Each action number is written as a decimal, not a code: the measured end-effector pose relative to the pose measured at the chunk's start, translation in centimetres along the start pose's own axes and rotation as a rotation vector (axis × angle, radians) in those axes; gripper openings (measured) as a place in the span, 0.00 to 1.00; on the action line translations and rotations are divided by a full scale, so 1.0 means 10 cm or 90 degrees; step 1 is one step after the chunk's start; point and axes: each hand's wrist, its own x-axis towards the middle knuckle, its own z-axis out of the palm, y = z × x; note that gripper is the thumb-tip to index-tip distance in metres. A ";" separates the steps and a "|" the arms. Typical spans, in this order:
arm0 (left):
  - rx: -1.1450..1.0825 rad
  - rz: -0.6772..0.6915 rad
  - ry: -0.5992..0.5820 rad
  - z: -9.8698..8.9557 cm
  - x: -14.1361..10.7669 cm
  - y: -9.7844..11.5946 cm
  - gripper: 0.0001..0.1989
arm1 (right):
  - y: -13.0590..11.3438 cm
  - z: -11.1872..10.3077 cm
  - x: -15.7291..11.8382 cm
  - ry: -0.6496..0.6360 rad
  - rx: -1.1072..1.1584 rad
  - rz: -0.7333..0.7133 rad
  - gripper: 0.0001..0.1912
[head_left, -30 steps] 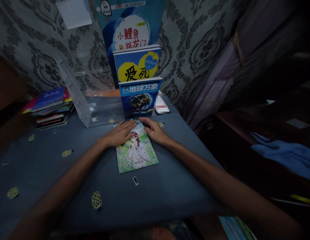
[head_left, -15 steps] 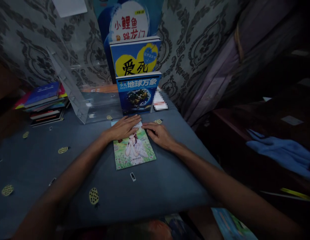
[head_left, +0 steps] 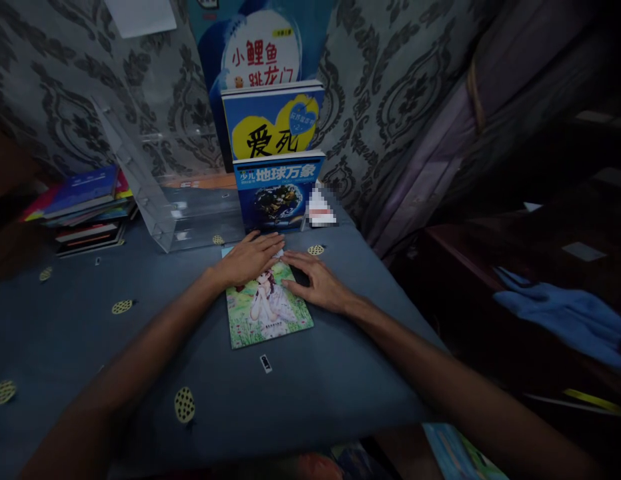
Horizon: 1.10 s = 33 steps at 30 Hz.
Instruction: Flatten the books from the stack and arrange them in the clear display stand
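Observation:
A green illustrated book [head_left: 273, 310] with a drawn figure on its cover lies on the grey-blue tablecloth. My left hand [head_left: 250, 259] rests flat across the top of its cover, fingers stretched out to the right. At the book's upper right edge is my right hand [head_left: 320, 283], its thumb and fingers apart, the fingertips close to those of my left hand. Just behind the hands, a blue book with a globe [head_left: 277, 200] stands upright, with a yellow-heart book [head_left: 270, 123] behind it and a taller teal book [head_left: 310, 40] at the back.
A clear plastic rack [head_left: 140, 187] stands left of the upright books. Farther left is a stack of books [head_left: 85, 200]. A white pixelated object [head_left: 321, 208] sits right of the globe book. Blue cloth [head_left: 560, 313] lies at the right, beyond the table edge.
My right hand's thumb has spread away from its fingers and moved down over the book's right side. My left hand stays flat on the cover. The view has shifted slightly.

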 end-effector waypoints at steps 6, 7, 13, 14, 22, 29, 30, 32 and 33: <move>0.042 0.006 0.050 0.02 -0.01 0.02 0.23 | -0.09 -0.15 -0.11 -0.201 -0.024 -0.024 0.60; 0.044 0.009 0.059 0.03 -0.01 0.02 0.23 | -0.11 -0.19 -0.14 -0.236 -0.027 -0.028 0.63; 0.046 0.018 0.082 0.08 -0.01 0.01 0.22 | -0.22 -0.25 -0.30 -0.306 -0.029 -0.043 0.63; 0.045 0.017 0.079 0.08 -0.01 0.01 0.22 | -0.23 -0.25 -0.30 -0.301 -0.030 -0.039 0.61; 0.033 0.018 0.077 0.04 0.02 -0.07 0.22 | -0.27 -0.16 -0.27 -0.253 -0.033 -0.019 0.52; 0.020 -0.003 0.073 0.04 0.04 -0.13 0.23 | -0.21 -0.09 -0.27 -0.197 -0.052 -0.062 0.48; 0.013 -0.007 0.075 0.04 0.04 -0.13 0.23 | -0.21 -0.09 -0.26 -0.197 -0.054 -0.062 0.48; 0.000 -0.018 0.078 0.05 0.03 -0.13 0.23 | -0.21 -0.09 -0.26 -0.201 -0.056 -0.059 0.49; -0.006 -0.022 0.077 0.05 0.03 -0.13 0.23 | -0.22 -0.09 -0.25 -0.204 -0.057 -0.056 0.49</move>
